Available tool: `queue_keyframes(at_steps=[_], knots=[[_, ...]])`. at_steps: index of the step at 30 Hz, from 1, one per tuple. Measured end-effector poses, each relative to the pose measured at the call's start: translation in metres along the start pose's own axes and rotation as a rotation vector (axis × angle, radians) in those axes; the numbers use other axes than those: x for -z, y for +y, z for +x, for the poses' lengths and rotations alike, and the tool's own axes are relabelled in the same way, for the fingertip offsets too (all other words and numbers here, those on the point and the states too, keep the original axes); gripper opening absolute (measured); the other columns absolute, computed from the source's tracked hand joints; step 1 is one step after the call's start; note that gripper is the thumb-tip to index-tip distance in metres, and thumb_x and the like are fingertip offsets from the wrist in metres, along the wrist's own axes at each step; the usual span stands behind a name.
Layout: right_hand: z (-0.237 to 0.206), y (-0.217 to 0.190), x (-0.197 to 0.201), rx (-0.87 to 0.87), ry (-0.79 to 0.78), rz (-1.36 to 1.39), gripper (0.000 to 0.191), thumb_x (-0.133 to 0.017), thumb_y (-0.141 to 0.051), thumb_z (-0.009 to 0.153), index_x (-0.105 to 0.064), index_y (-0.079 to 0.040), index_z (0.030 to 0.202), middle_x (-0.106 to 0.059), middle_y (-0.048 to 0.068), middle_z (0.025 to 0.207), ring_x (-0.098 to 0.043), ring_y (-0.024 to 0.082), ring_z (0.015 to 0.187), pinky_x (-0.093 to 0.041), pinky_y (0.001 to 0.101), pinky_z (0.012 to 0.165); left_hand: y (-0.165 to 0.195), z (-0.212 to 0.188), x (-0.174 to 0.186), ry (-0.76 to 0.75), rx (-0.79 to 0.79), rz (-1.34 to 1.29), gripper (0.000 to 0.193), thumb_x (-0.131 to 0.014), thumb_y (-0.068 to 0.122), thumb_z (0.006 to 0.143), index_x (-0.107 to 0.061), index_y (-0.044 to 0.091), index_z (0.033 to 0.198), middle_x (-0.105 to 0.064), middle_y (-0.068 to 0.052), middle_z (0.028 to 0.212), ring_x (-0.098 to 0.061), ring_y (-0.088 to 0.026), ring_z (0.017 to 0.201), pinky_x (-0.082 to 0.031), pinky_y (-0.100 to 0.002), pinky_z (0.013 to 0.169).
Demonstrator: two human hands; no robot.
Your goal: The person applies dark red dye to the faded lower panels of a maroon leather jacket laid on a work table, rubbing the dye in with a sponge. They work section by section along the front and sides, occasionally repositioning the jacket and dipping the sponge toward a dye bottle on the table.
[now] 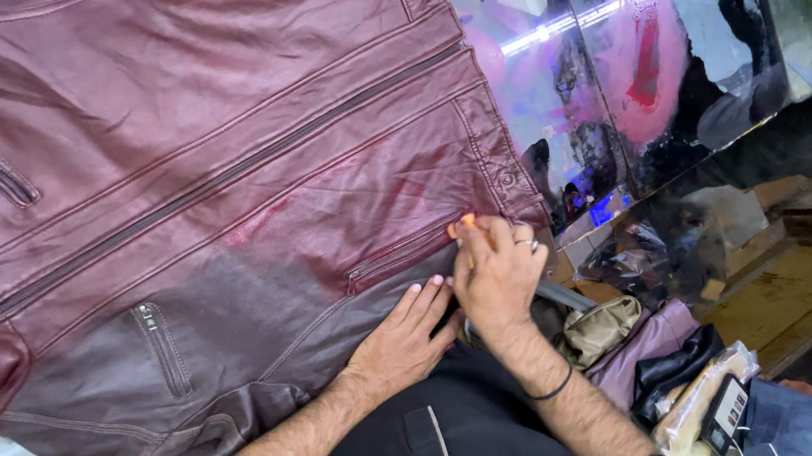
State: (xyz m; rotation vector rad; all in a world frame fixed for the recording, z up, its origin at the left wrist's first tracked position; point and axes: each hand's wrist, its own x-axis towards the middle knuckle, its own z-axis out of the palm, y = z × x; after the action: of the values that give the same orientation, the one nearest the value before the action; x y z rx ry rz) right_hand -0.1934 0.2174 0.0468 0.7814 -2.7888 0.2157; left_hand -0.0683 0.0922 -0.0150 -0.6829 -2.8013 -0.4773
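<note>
A: What does the person's left hand do?

B: It lies flat, fingers together, pressing on the lower edge of the dark red leather jacket spread over the glossy glass counter.

A: And the right hand?

B: Just beside the left, touching it. Its fingers are curled tight, pinching a small orange object whose tip meets the leather near the short pocket zipper. A ring sits on one finger and a black band on the wrist.

A: What lies beyond the hands?

B: The jacket stretches away to the left of them, with its long diagonal zipper crossing the front. To the right of the right hand sits a heap of folded beige, mauve and black leather pieces.
</note>
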Motion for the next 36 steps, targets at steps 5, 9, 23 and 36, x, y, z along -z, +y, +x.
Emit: queue_keyframes(at_steps=[5,9,23,36], knots=[[0.0,-0.007,0.012,0.068,-0.087,0.189,0.022,-0.072,-0.017,0.085,-0.078,-0.019,0.106,-0.069,0.002,0.107,-0.059,0.026,0.098,-0.04,0.0443,0.081,-0.002,-0.001,-0.004,-0.004,-0.005,-0.011,0.053,-0.061,0.032,0.091,-0.059,0.009,0.139,-0.047,-0.024,0.152,-0.039,-0.038,0.147,-0.029,-0.05,0.122],[0.012,0.031,0.037,-0.031,-0.018,0.433,0.016,-0.073,-0.014,0.091,-0.077,-0.015,0.107,-0.071,0.003,0.112,-0.062,0.024,0.105,-0.046,0.0418,0.09,-0.003,0.0,0.0,0.002,-0.012,-0.003,0.048,-0.058,0.027,0.091,-0.06,0.011,0.137,-0.045,-0.023,0.155,-0.039,-0.037,0.147,-0.029,-0.049,0.122],[0.008,0.018,0.01,0.196,0.014,-0.13,0.03,-0.071,-0.017,0.084,-0.078,-0.028,0.111,-0.064,0.002,0.119,-0.055,0.026,0.101,-0.035,0.0462,0.083,-0.006,0.002,0.002,-0.009,-0.015,-0.097,0.051,-0.059,0.026,0.089,-0.061,0.008,0.136,-0.044,-0.025,0.155,-0.038,-0.039,0.147,-0.029,-0.049,0.122],[0.012,0.025,0.027,0.215,-0.068,-0.147,0.026,-0.072,-0.015,0.086,-0.079,-0.025,0.109,-0.065,0.003,0.12,-0.056,0.028,0.104,-0.036,0.0488,0.086,-0.007,0.002,-0.001,0.033,-0.019,-0.095,0.049,-0.059,0.025,0.091,-0.06,0.008,0.137,-0.044,-0.025,0.155,-0.037,-0.039,0.148,-0.028,-0.05,0.123]])
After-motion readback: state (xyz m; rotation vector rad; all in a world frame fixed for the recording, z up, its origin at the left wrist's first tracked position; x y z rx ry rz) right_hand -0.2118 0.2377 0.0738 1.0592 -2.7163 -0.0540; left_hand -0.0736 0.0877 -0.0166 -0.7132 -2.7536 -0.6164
